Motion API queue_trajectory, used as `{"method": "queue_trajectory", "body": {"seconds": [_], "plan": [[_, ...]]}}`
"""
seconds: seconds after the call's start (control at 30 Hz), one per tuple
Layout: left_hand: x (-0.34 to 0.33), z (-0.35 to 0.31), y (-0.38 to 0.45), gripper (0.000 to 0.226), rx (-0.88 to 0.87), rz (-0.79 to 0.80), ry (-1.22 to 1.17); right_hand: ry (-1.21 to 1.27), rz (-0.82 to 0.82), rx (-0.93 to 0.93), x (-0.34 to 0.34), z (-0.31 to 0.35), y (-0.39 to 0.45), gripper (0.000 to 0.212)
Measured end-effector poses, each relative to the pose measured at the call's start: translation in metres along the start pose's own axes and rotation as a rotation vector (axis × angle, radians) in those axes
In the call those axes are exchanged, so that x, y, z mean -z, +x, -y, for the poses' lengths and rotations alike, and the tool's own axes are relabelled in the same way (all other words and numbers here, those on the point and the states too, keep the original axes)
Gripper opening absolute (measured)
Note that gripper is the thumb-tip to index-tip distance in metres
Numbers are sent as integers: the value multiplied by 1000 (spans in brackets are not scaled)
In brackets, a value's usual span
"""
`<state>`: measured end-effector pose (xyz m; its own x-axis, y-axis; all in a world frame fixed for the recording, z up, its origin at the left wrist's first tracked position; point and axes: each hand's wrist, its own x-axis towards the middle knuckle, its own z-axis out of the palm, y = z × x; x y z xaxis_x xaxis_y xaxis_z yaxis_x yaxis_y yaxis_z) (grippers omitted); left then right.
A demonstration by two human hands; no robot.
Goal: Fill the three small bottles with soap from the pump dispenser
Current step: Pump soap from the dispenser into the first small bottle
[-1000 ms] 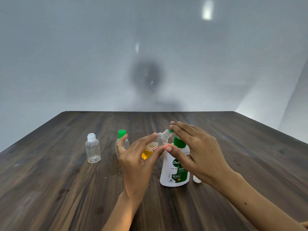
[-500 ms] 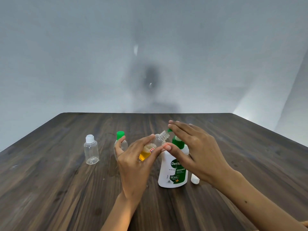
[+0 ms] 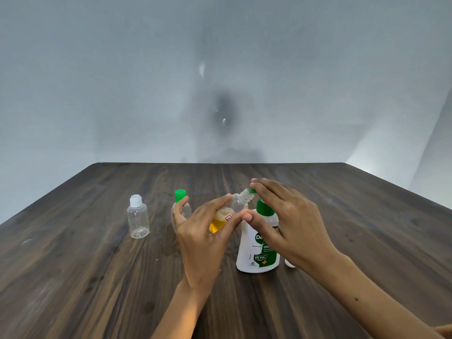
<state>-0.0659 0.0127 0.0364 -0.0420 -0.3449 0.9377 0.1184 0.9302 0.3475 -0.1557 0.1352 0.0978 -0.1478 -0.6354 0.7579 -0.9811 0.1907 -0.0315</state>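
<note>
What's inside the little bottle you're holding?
The tilted small bottle holds amber soap with foam on top. The left hand covers its lower part, so the full amount is hidden.

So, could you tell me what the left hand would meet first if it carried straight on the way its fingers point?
Probably the pump dispenser: the left hand, gripping the tilted bottle, points toward its green nozzle, though depth is unclear.

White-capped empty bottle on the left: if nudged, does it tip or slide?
The white-capped bottle looks clear and empty, so probably very light. It stands tall on a narrow base, so a high push likely tips it. Its round body would then probably roll on the table.
</note>
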Motion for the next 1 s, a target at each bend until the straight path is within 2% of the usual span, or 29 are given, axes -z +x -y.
{"method": "queue_trajectory", "body": {"seconds": [0.1,1.0], "plan": [[1,3,-2,39,5,15,14,6,12,2,-1,-1,-2,78],[1,1,0,42,6,21,25,29,7,-11,4,-4,3,76]]}}
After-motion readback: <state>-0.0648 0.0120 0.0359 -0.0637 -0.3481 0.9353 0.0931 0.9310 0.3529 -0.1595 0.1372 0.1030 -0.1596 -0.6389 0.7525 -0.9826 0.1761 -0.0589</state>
